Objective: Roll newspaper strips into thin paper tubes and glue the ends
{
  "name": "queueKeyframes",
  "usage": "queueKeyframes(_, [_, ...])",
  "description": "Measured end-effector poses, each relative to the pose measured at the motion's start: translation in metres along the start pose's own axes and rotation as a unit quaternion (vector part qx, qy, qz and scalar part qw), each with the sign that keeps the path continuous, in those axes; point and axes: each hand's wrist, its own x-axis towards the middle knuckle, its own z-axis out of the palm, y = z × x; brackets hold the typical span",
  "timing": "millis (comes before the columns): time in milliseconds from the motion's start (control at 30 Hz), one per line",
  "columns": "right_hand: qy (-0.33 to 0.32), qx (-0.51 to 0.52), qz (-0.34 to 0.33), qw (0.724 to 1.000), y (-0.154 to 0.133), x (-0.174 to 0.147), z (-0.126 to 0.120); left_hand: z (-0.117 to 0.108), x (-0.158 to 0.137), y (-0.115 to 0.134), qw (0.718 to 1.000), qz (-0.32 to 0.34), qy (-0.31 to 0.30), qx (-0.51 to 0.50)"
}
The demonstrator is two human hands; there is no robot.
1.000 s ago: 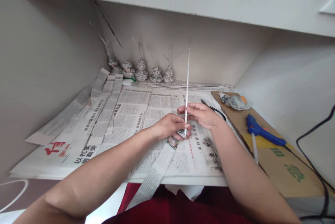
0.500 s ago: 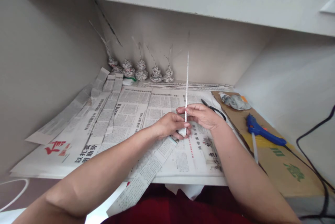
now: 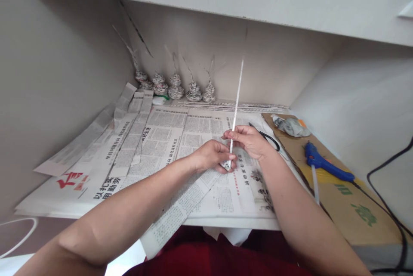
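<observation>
Far left of the fingers, loose newspaper strips (image 3: 129,134) are laid fanned over the spread newspaper sheets (image 3: 161,138). Beyond the fingers, against the back wall, five small coiled paper cones (image 3: 176,88) are lined up, with a bundle of rolled paper sticks (image 3: 232,106) lying flat just to their right.

The left hand (image 3: 211,155) is held with fingers curled together, pinching the lower end of a thin rolled paper tube (image 3: 235,110) where a newspaper strip (image 3: 180,211) is being wound on. This strip is trailed from the fingertips down-left and over the table edge.

The right hand (image 3: 250,140) is closed in a pinch on the tube just above the left fingertips. The tube is held nearly upright, tilted slightly right, its tip well above both hands.

Black-handled scissors (image 3: 267,137) are partly hidden behind the right hand. Further right, a crumpled rag (image 3: 290,125) and a blue glue gun (image 3: 325,168) are seen on a cardboard sheet (image 3: 355,211).
</observation>
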Motion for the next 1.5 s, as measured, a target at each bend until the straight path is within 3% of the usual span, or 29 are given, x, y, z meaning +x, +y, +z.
queueKeyframes(167, [-0.043,0.001,-0.008,0.999,-0.0011,-0.0008,-0.0007,0.0007,-0.0014,0.0014,1.000,0.007,-0.005,-0.007])
queueKeyframes(333, [-0.007,0.013,-0.003,1.000,-0.0023,-0.0010,-0.0007,0.0009,-0.0015,0.0003,1.000,0.000,-0.009,0.003])
queueKeyframes(467, [-0.057,0.004,-0.002,0.998,-0.0013,-0.0012,-0.0028,-0.0003,0.0001,-0.0022,1.000,0.010,-0.005,0.001])
queueKeyframes(633, [-0.009,0.016,-0.013,1.000,0.0011,0.0005,-0.0045,-0.0010,0.0013,-0.0038,1.000,0.007,-0.014,0.015])
queueKeyframes(800, [-0.043,0.002,-0.011,0.999,-0.0008,0.0002,-0.0038,-0.0016,0.0010,-0.0033,0.999,0.021,-0.015,0.019])
queueKeyframes(933, [0.000,0.014,-0.017,1.000,-0.0011,0.0002,-0.0038,-0.0010,0.0002,-0.0025,1.000,0.007,-0.016,0.021])
queueKeyframes(1100, [-0.053,0.003,-0.010,0.999,-0.0009,-0.0008,-0.0052,-0.0006,-0.0008,-0.0011,1.000,0.011,-0.011,0.018])
queueKeyframes(1267, [0.005,0.014,-0.014,1.000,-0.0009,-0.0004,-0.0042,0.0008,-0.0026,0.0011,0.999,0.010,-0.018,0.032])
queueKeyframes(1400, [-0.054,0.001,-0.008,0.998,-0.0025,-0.0016,-0.0041,0.0005,-0.0023,0.0004,1.000,0.008,-0.010,0.028])
queueKeyframes(1500, [-0.028,0.000,-0.009,1.000,-0.0032,-0.0022,-0.0039,-0.0003,-0.0020,-0.0006,0.999,0.017,-0.024,0.038])
